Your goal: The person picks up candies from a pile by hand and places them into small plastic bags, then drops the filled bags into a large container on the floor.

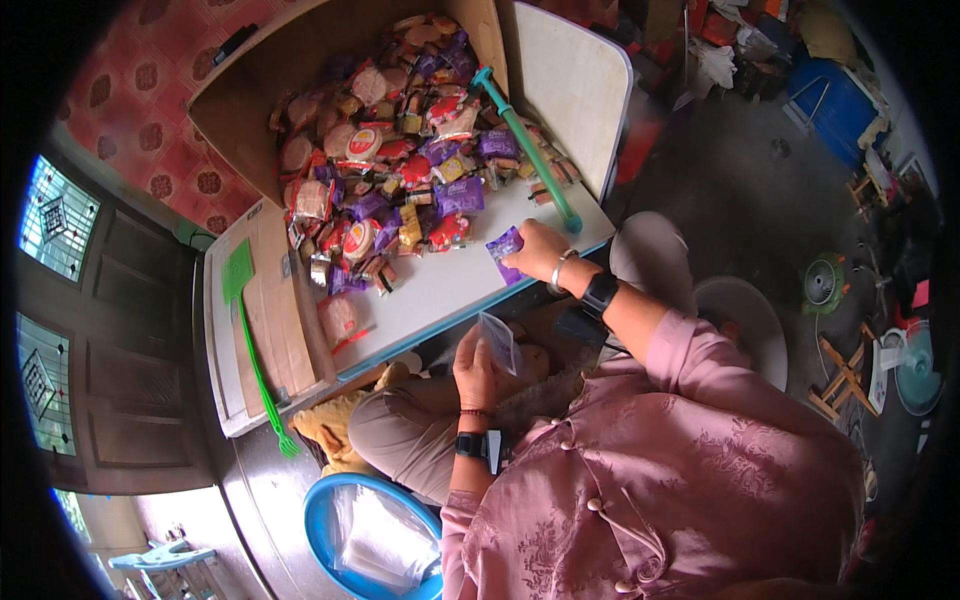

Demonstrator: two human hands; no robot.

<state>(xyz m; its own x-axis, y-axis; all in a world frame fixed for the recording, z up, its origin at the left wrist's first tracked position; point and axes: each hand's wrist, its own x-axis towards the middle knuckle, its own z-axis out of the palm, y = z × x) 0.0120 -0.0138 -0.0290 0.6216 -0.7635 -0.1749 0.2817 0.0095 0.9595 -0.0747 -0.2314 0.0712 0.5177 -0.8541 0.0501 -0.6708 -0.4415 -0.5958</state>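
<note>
My right hand (pixel 541 251) grips a purple snack packet (pixel 506 253) just above the front edge of a white table (pixel 442 281). Lower and to the left, my left hand (pixel 474 367) holds a clear plastic bag (pixel 499 343) over my lap. Beyond both hands a large heap of wrapped snacks (pixel 390 161) spreads across the table, with purple, red and clear wrappers. A flat round snack in clear wrapping (pixel 341 321) lies apart near the table's front left.
A green tube with a handle (pixel 536 154) leans at the heap's right. Left, a green fly swatter (pixel 251 337) rests on cardboard (pixel 281 315). A blue basin (pixel 315 536) of clear bags (pixel 382 532) sits by my left arm. Small fans (pixel 823 283) stand on the floor at right.
</note>
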